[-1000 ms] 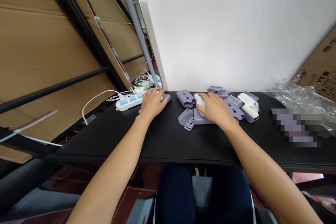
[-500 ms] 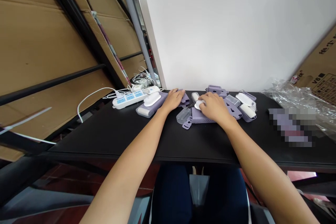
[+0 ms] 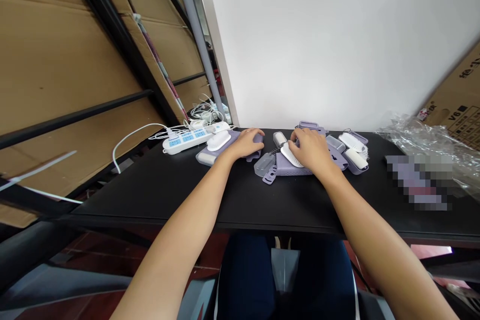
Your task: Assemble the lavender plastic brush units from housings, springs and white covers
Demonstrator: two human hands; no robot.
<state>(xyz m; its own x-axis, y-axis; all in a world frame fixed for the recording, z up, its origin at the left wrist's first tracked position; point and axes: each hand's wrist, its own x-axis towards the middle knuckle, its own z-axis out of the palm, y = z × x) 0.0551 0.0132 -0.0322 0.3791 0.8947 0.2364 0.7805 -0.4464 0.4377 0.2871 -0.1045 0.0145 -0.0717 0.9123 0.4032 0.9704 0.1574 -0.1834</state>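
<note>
My left hand (image 3: 247, 143) is curled over the right end of a purple perforated holder (image 3: 234, 139), fingers and thumb at its edges. A white oval brush head (image 3: 219, 141) lies on that holder's left part. My right hand (image 3: 310, 149) grips another white oval brush head (image 3: 290, 155), tilted above a second purple perforated holder (image 3: 288, 169); its fingertips are partly hidden. Near this holder's left end lie a clear plastic cup (image 3: 264, 164) and a purple slotted tab (image 3: 269, 176). A small white-and-grey cylinder (image 3: 279, 139) stands behind.
More purple parts and white brush heads (image 3: 352, 142) lie right of my right hand. A white power strip (image 3: 187, 140) with cables is at the left. Clear plastic wrap (image 3: 420, 140) and a cardboard box (image 3: 453, 95) are at the right. A white wall (image 3: 318, 45) rises behind the black table (image 3: 262, 205).
My left hand has shifted slightly left, and the holder's right end with it. The brush head under my right hand has tilted and shows more of its surface.
</note>
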